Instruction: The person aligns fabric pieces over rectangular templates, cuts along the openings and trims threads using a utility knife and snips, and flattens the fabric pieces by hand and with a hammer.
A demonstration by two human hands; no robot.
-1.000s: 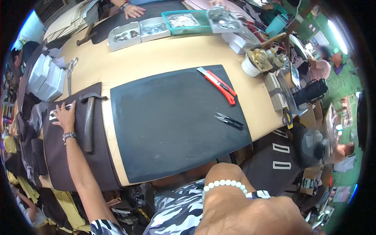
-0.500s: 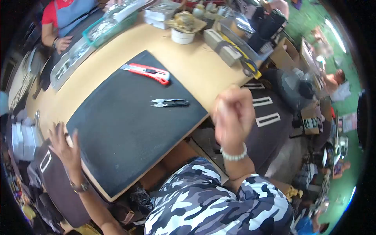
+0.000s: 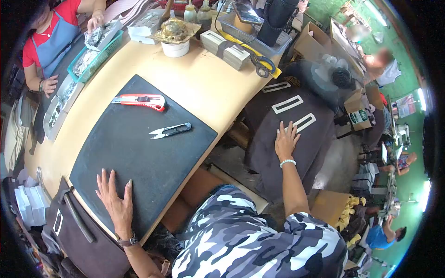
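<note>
My left hand (image 3: 115,204) lies with spread fingers on the lower part of a black mat (image 3: 139,157). Higher up on the mat are a red cutter knife (image 3: 141,101) and small thread snips (image 3: 170,130). My right hand (image 3: 286,140) rests, fingers extended, on dark brown fabric (image 3: 273,153) right of the table, its fingertips at the lowest of three white rectangular frames (image 3: 305,123). To the left of my left hand, a hammer (image 3: 79,217) lies on another brown piece (image 3: 92,255) beside one more white frame (image 3: 58,221).
Across the table (image 3: 204,88), a co-worker in a blue apron (image 3: 53,39) has one hand at a teal basket (image 3: 95,60). A white tub (image 3: 175,48), a bundled block (image 3: 225,50) and blue-handled scissors (image 3: 264,66) line the far edge. White boxes (image 3: 30,204) stand at left.
The view has turned to the right. My left hand has moved from the brown piece onto the mat. My right hand, raised before, has come down on the fabric at right.
</note>
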